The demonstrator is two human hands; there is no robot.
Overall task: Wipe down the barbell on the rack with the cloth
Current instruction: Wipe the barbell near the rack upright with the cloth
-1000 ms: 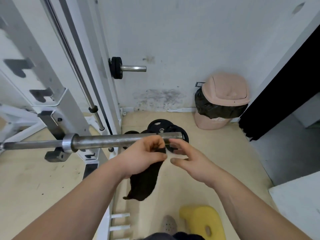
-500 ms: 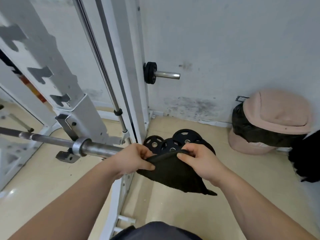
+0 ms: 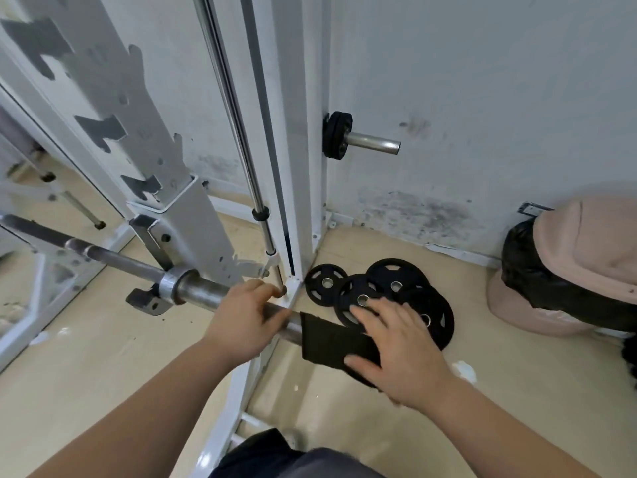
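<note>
Gripping the barbell [image 3: 206, 293] with our left hand [image 3: 246, 319], we press the cloth [image 3: 327, 339] over its end, at three o'clock from that grip, under our right hand [image 3: 396, 357], fingers spread.

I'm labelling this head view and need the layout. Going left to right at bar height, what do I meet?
barbell → left hand → cloth → right hand → bin
</note>
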